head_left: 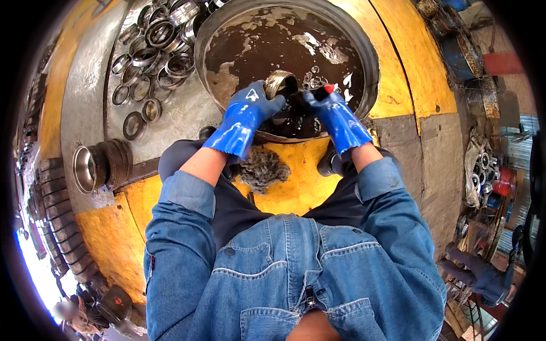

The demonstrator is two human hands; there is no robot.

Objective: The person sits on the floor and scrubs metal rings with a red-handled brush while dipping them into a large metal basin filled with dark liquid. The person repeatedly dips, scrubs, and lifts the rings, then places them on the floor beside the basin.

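Observation:
Both my hands wear blue rubber gloves over denim sleeves. My left hand (250, 105) grips a metal bearing ring (278, 82) tilted over the near edge of a round metal basin (372, 62) full of dark brown foamy liquid (273, 42). My right hand (330, 105) is closed around a small tool with a red tip (328, 88), held against the ring just above the liquid. What kind of tool it is stays hidden in the glove.
Several washed metal rings (153, 54) lie spread on the grey surface left of the basin. A stack of rings (99, 166) lies on its side at the left. A wad of grey fibre (263, 169) sits between my knees on the yellow floor. Machine parts (483, 170) clutter the right.

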